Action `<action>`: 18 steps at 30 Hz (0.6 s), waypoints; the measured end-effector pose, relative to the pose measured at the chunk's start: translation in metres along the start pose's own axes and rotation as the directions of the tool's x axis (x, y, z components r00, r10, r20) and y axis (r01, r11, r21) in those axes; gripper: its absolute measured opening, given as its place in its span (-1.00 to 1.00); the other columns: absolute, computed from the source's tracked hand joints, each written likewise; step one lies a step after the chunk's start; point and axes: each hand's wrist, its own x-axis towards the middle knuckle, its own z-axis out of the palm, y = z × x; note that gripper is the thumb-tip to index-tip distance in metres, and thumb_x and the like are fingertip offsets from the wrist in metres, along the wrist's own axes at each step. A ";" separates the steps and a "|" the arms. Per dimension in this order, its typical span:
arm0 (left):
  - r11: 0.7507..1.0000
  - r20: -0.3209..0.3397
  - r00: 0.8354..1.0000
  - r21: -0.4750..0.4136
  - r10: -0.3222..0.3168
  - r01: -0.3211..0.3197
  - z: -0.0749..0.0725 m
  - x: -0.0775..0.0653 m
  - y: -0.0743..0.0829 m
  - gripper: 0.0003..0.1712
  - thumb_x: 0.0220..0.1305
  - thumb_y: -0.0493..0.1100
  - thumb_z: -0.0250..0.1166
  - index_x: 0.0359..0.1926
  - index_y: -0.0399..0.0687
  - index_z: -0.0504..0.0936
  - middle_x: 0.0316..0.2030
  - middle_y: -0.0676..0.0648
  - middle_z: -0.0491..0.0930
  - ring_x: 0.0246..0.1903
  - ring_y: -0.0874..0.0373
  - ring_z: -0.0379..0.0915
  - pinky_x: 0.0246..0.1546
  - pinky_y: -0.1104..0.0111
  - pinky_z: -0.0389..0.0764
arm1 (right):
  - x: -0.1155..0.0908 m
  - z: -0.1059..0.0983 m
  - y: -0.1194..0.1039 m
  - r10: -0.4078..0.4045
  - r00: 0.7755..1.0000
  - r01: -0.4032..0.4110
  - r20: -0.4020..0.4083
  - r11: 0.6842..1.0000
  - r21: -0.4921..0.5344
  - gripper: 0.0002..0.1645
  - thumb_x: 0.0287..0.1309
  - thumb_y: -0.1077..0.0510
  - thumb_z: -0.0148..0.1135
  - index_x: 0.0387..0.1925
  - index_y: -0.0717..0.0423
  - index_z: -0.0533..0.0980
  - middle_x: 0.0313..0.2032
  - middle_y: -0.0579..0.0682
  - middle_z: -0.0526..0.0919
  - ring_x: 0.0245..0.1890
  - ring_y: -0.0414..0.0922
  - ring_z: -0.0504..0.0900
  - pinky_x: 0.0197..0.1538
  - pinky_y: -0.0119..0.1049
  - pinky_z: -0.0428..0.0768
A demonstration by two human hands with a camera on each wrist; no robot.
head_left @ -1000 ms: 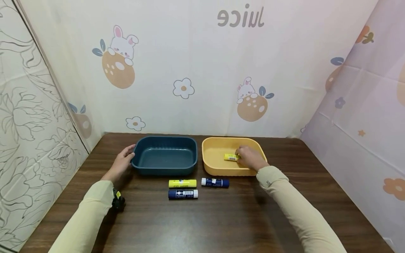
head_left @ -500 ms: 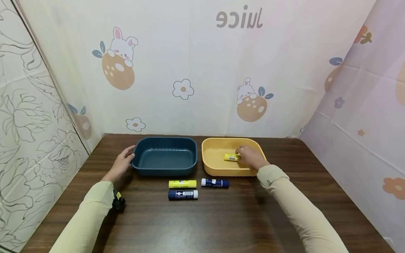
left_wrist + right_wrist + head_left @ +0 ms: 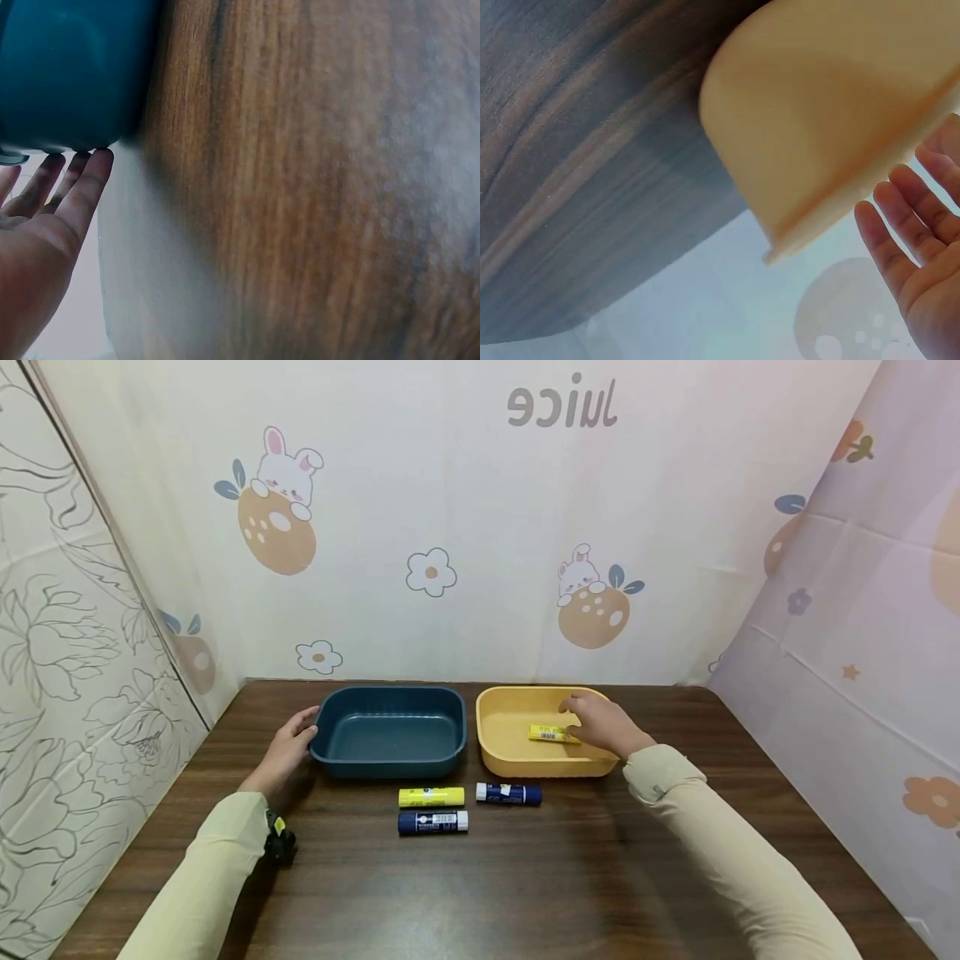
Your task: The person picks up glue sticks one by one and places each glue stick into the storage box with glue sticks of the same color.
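While the left hand (image 3: pixel 287 750) touched the outer left side of the blue tray (image 3: pixel 388 769), the right hand (image 3: pixel 603 724) hung over the right part of the yellow tray (image 3: pixel 547 768). Left fingers fairly straight, tips against the tray wall in the left wrist view; nothing gripped. Right fingers loosely bent and spread from the thumb, with no hold on anything. Thumb close to the right end of a yellow glue stick (image 3: pixel 550 734); I could not tell whether it touched.

That stick lay on its side on the yellow tray's floor, label up. The trays stood side by side, a narrow gap between them, near the far edge of a dark wood-grain table (image 3: pixel 480 893).

Three more sticks lay on the near side of the trays: a second yellow stick (image 3: pixel 431 797) by the blue tray, a navy stick (image 3: pixel 427 822) just nearer the person, its white end to the right, and another navy stick (image 3: pixel 513 793) by the yellow tray, white end to the left.

Pale sleeves (image 3: pixel 738 860) on both arms; a small black device (image 3: pixel 280 843) at the left wrist. Behind, a backdrop (image 3: pixel 480 468) printed with rabbits, fruit, flowers and a mirrored "Juice".
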 end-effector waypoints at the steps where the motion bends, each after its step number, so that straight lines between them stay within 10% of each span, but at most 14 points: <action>1: 1.000 0.000 1.000 0.001 -0.002 0.002 0.000 0.000 0.000 -0.41 0.52 -0.17 -0.24 0.48 -0.20 -0.07 0.37 -0.43 0.00 0.31 -0.30 0.01 0.18 -0.16 0.23 | -0.001 -0.002 -0.002 0.003 1.000 -0.003 -0.004 1.000 0.005 -0.60 0.04 0.24 0.39 -0.05 0.27 0.56 -0.12 0.18 0.57 -0.12 0.09 0.56 -0.07 0.00 0.54; 18: 1.000 0.011 1.000 0.001 -0.001 0.001 -0.001 0.000 0.001 -0.41 0.53 -0.16 -0.24 0.48 -0.21 -0.08 0.37 -0.45 -0.01 0.31 -0.31 0.01 0.19 -0.15 0.22 | -0.024 -0.014 -0.034 -0.249 0.944 0.248 -0.216 0.968 -0.030 -0.67 -0.12 0.29 0.48 -0.22 0.26 0.62 -0.32 0.08 0.57 -0.30 -0.03 0.54 -0.23 -0.14 0.55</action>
